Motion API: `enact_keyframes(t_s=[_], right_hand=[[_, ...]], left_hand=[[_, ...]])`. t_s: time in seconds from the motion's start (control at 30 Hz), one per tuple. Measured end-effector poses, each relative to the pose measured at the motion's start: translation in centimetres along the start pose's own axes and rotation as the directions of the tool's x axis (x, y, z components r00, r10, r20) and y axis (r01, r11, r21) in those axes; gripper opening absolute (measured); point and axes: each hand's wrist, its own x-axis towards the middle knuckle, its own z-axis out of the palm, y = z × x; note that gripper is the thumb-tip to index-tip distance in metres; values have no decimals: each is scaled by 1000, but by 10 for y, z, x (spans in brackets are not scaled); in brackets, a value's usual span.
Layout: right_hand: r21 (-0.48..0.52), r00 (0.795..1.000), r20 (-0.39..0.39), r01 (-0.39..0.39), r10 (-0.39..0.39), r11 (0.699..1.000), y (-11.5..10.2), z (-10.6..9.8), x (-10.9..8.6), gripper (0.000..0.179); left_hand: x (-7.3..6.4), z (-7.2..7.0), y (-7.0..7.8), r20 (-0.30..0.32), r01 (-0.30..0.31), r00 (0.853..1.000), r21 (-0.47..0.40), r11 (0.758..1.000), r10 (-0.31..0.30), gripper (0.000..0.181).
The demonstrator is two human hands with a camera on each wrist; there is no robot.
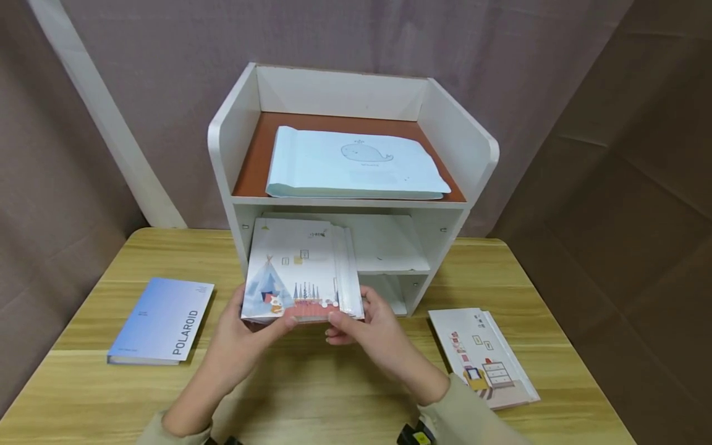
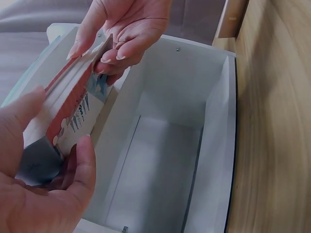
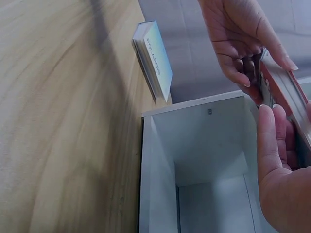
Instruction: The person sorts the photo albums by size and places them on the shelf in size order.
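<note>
Both hands hold a photo album point(image 1: 300, 266) with a tent picture on its white cover, in front of the shelf's middle level. My left hand point(image 1: 236, 340) grips its near left corner, thumb on the front edge and fingers underneath. At the near right corner, my right hand point(image 1: 372, 324) pinches it, thumb on top by the spine. The left wrist view shows the album's red-bordered edge, with the left hand point(image 2: 53, 189) close by and fingers beneath the cover. In the right wrist view, the right hand point(image 3: 286, 189) supports it from below.
A white shelf unit point(image 1: 342, 93) stands at the table's back. On its brown top lies a pale whale album point(image 1: 356, 164). A blue POLAROID album point(image 1: 161, 318) lies on the wooden table point(image 1: 311, 395) at left, another illustrated album point(image 1: 481, 358) at right.
</note>
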Motion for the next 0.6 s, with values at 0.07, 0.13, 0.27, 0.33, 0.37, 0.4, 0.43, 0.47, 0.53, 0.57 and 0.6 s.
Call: enact_keyframes(t_s=[0.07, 0.13, 0.27, 0.33, 0.37, 0.4, 0.43, 0.47, 0.53, 0.57, 0.6], right_hand=[[-4, 1000, 0, 4, -4, 1000, -2, 0, 2, 60], [-20, 1000, -2, 5, -5, 1000, -3, -1, 4, 59], [-57, 1000, 5, 3, -3, 998, -5, -3, 8, 56], [-72, 1000, 7, 0, 0, 997, -6, -4, 10, 54], [-81, 1000, 7, 0, 1, 997, -6, -5, 11, 54], [-89, 1000, 7, 1, -1, 996, -6, -5, 12, 53], [-99, 1000, 6, 3, -2, 995, -6, -5, 13, 52], [-109, 1000, 4, 4, -3, 994, -6, -6, 14, 52], [-129, 1000, 1, 7, -7, 992, -6, -6, 16, 51], [-141, 1000, 0, 10, -10, 990, -7, -6, 17, 50], [-149, 1000, -2, 13, -13, 989, -7, -6, 18, 49]], left_hand=[[1, -1, 0, 2, -5, 1000, -14, 1000, 5, 74], [2, -1, 0, -8, 0, 1000, -18, 1000, 0, 74], [5, -1, -1, -22, 6, 1000, -31, 1000, -7, 72], [6, -1, -2, -21, 3, 1000, -32, 999, -4, 71], [7, -1, -2, -18, 2, 1000, -35, 999, -3, 71], [7, -1, -2, -17, 0, 1000, -36, 999, -1, 71], [8, -1, -3, -16, -1, 1000, -37, 999, 1, 70], [8, -1, -3, -17, -2, 1000, -37, 999, 2, 70], [10, -1, -4, -23, -5, 1000, -40, 999, 4, 68], [11, -1, -4, -29, -8, 1000, -42, 999, 6, 66], [11, -1, -4, -35, -11, 999, -42, 999, 9, 65]])
